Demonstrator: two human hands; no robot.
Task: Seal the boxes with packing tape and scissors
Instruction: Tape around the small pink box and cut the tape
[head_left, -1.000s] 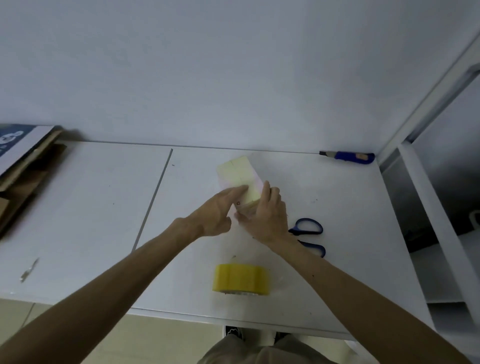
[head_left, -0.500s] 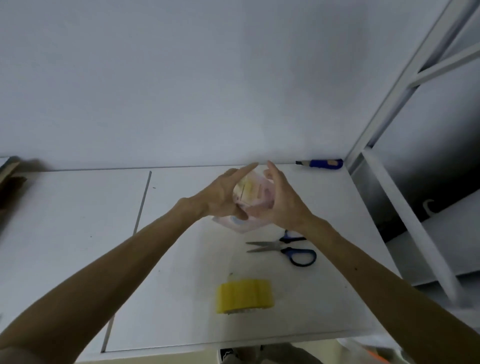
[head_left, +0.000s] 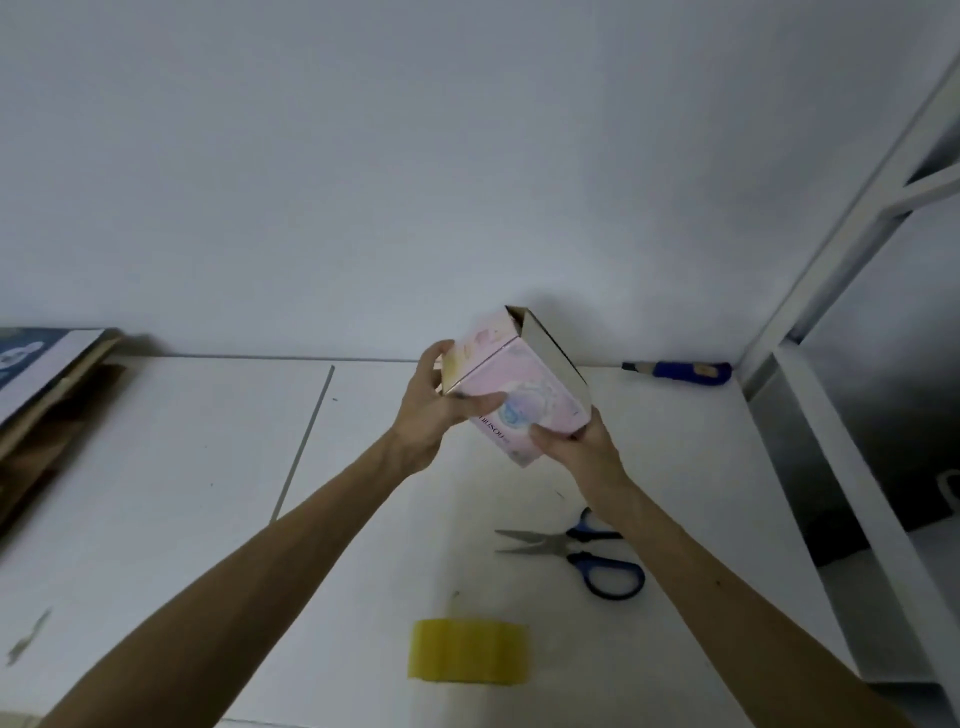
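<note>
A small pink printed box (head_left: 524, 387) is held tilted above the white table (head_left: 156, 493), its far end flap standing partly open. My left hand (head_left: 434, 410) grips its left end, thumb across the front face. My right hand (head_left: 576, 441) grips its lower right corner. Blue-handled scissors (head_left: 582, 553) lie on the table below my right forearm, blades pointing left. A yellow roll of packing tape (head_left: 470, 649) stands on edge near the front of the table.
A blue-handled utility knife (head_left: 680, 371) lies at the back right by the wall. Flattened cardboard (head_left: 47, 395) leans at the left edge. A white metal shelf frame (head_left: 831, 467) borders the table on the right. A seam (head_left: 304, 441) splits the tabletop.
Both hands have lifted the box off the table and turned it, so its pink printed face now shows. The view has also shifted.
</note>
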